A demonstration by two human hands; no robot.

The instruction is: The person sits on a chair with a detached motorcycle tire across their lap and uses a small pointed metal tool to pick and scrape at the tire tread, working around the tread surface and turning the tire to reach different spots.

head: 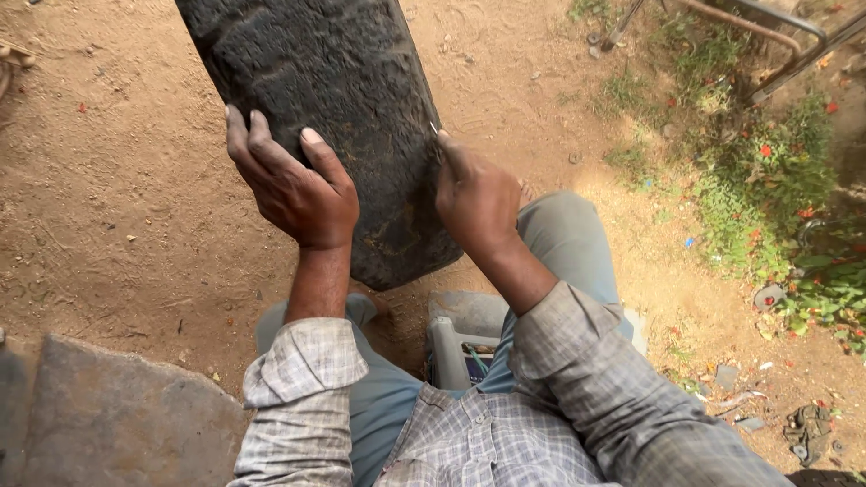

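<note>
A large worn black tyre [334, 81] stands upright between my knees, its tread facing me. My left hand [293, 185] grips the tread's left side, fingers spread over the rubber. My right hand [474, 198] presses against the tyre's right edge and pinches a thin pale metal sliver or small tool [434, 129] whose tip pokes up by the tread. I wear a checked grey shirt and light blue-grey trousers.
A grey plastic stool or container [448, 347] sits under me. A flat grey stone slab [108, 415] lies at lower left. Bare dirt ground surrounds the tyre. Green plants with red flowers [776, 180] and metal bars [767, 32] are at the right.
</note>
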